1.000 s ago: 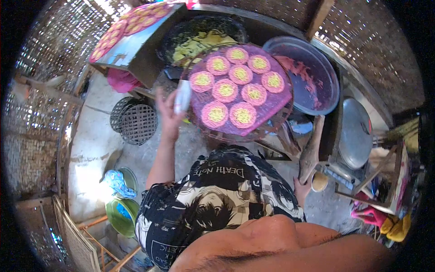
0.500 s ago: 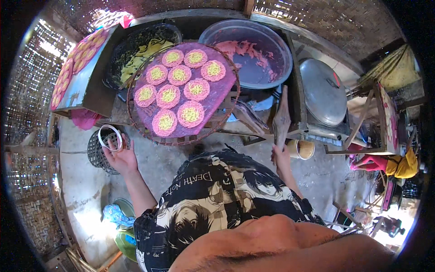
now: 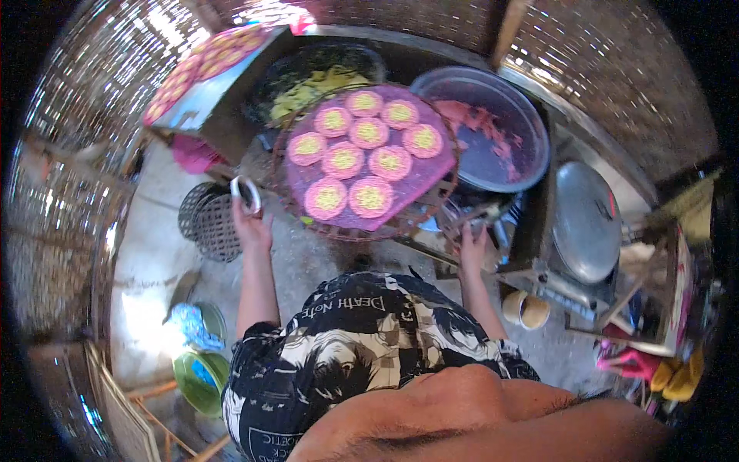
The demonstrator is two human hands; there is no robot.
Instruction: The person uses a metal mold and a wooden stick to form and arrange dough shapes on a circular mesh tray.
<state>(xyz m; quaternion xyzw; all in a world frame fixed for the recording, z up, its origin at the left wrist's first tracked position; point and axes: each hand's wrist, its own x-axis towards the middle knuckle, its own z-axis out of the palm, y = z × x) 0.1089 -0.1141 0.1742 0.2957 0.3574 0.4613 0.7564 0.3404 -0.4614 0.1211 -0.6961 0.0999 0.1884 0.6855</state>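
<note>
In my left hand (image 3: 252, 227), a thin white ring (image 3: 245, 195) is gripped at its lower rim. This hand stands beside the round tray (image 3: 308, 223), whose purple sheet carries several pink rounds topped with yellow strands (image 3: 342, 159). Right of the tray, at the bench's front edge, my right hand (image 3: 472, 248) has its fingers around the near end of a wooden tool (image 3: 483, 214), seen foreshortened. Motion blurs the fingertips there, and the grip shows only partly.
Behind the tray sit a dark basin of yellow dough (image 3: 323, 88) and a large grey basin (image 3: 493, 165) with pink dough. A lidded metal pot (image 3: 589, 223) stands at right, near a small tub (image 3: 526, 309). Dark lattice baskets (image 3: 219, 227) and a green basin (image 3: 200, 381) lie at left.
The view has shifted, so the bench appears farther right and lower. My right hand has moved toward the tray, and the wooden tool has tipped from its long upright position. My left hand keeps the ring.
</note>
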